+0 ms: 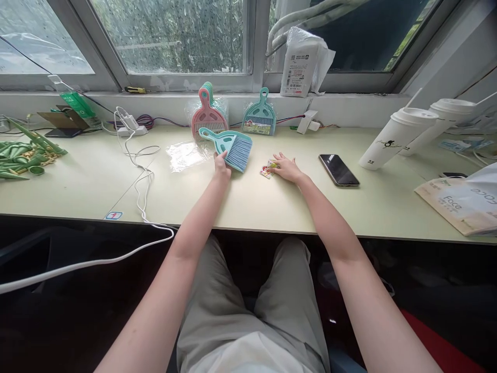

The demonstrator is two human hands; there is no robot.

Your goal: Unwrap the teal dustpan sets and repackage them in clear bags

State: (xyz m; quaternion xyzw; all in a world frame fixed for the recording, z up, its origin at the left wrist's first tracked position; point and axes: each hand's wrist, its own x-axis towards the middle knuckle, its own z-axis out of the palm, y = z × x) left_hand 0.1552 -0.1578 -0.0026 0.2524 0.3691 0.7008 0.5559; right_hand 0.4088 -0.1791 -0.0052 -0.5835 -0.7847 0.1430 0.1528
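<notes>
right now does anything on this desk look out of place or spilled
A loose heap of green plant-like pieces lies directly on the desk at far left, untidy enough to look spilled. The white cable also straggles in loops and trails over the front edge, where it might snag.

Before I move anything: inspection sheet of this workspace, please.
Surface: pale table, small sticker near front edge.
Job's things: teal dustpan-and-brush set, printed pieces, pink-fronted dustpan stack, teal dustpan stack, clear plastic wrapper.
Clutter: phone, two lidded cups, tissue pack, green plant pieces.
Hands: left hand grips the set; right hand over the printed pieces, contact unclear.
Cables: white cable crosses table and front edge; purple cable behind.
Surroundings: window, wrapped pack on sill.
</notes>
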